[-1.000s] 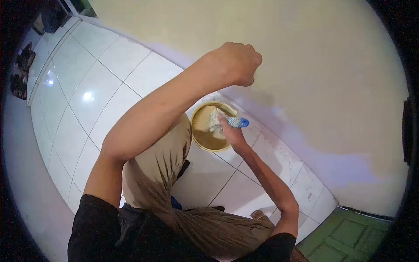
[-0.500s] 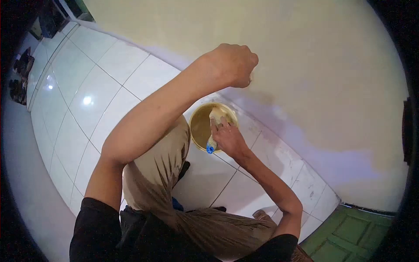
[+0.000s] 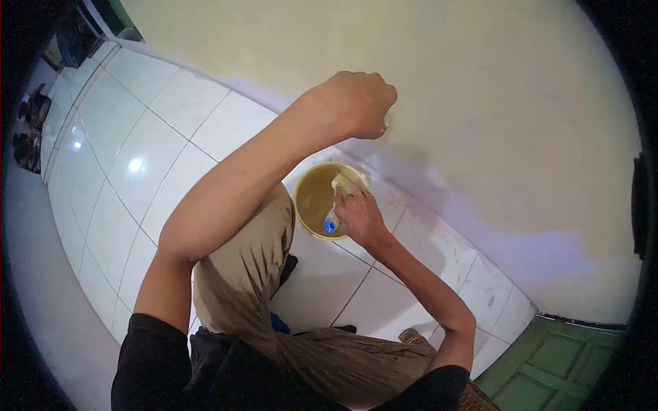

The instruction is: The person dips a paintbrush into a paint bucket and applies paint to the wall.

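My right hand [image 3: 360,214] is closed round a paint-smeared paintbrush over the bucket. The brush's blue handle end [image 3: 330,225] points towards me, and its pale wide part lies near the far rim. The round yellowish bucket [image 3: 299,212] stands on the floor between my legs and the wall, with a beige coating or liquid inside. Raised in front of the wall, my left hand [image 3: 364,106] is closed in a fist. Its fingers face away from me; a small pale smear shows at their lower edge, and what they hold, if anything, is hidden.
The wall [image 3: 493,123] is cream, with a lilac band [image 3: 507,253] along its lower part. White tiles [image 3: 157,137] cover the floor. A green panelled door [image 3: 548,373] is at the lower right. Dark items [image 3: 31,130] lie at the far left.
My right hand has turned slightly with the brush, and the blue handle end has shifted up a little. My left fist has moved slightly left in the view.
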Tool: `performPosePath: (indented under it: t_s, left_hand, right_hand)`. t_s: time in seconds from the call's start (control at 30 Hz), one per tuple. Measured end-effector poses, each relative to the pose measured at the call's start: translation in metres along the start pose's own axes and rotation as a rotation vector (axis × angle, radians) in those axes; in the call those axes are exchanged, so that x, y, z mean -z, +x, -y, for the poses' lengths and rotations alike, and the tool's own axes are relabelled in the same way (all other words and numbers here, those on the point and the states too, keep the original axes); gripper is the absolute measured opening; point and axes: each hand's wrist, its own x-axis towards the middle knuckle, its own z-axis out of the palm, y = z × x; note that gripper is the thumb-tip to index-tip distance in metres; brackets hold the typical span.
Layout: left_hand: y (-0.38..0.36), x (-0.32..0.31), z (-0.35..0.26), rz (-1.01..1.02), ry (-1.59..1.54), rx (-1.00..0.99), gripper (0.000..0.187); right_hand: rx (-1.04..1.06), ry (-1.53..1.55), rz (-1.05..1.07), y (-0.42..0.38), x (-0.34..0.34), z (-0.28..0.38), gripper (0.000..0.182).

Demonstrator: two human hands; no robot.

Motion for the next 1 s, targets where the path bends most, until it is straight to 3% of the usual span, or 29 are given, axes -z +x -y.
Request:
performPosePath:
  t_s: [0.13,0.23,0.3,0.43,0.5,0.63,0.7,0.73,0.8,0.9,1.0]
  left_hand:
    - [0.000,0.001,0.000,0.021,0.005,0.000,0.031]
    - [0.001,-0.004,0.002,-0.057,0.018,-0.021,0.031]
    - [0.000,-0.003,0.003,-0.048,0.012,-0.025,0.031]
    - [-0.003,0.004,0.000,-0.009,-0.007,-0.003,0.032]
    - [-0.002,0.004,0.001,0.016,0.002,0.002,0.032]
    - [-0.002,0.001,0.002,-0.009,0.010,-0.016,0.033]
    - [0.000,0.000,0.002,0.002,0.034,-0.010,0.034]
    - [0.001,0.000,0.002,0.012,0.056,-0.004,0.034]
    - [-0.001,0.001,0.002,0.007,0.038,-0.002,0.034]
    - [-0.002,0.003,-0.001,0.007,0.012,-0.010,0.034]
    - [-0.002,0.006,-0.001,0.016,0.003,0.000,0.032]
  right_hand:
    - [-0.047,0.054,0.056,0.000,0.003,0.006,0.054]
    - [-0.128,0.052,0.063,0.000,0.007,0.010,0.056]
    - [-0.139,0.006,0.044,-0.001,0.010,0.013,0.067]
    - [-0.204,0.016,0.106,0.004,0.021,0.026,0.067]
    - [-0.122,0.135,0.063,0.003,0.023,0.023,0.057]
    - [-0.164,0.026,0.060,0.006,0.023,0.024,0.055]
    - [-0.178,0.171,0.257,0.008,0.033,0.021,0.054]
    - [-0.176,0.170,0.256,0.006,0.032,0.022,0.054]
    - [-0.150,0.210,0.030,0.000,0.028,0.026,0.056]
    - [-0.189,0.098,0.169,0.002,0.026,0.028,0.057]
    - [-0.149,0.124,0.041,0.001,0.019,0.023,0.059]
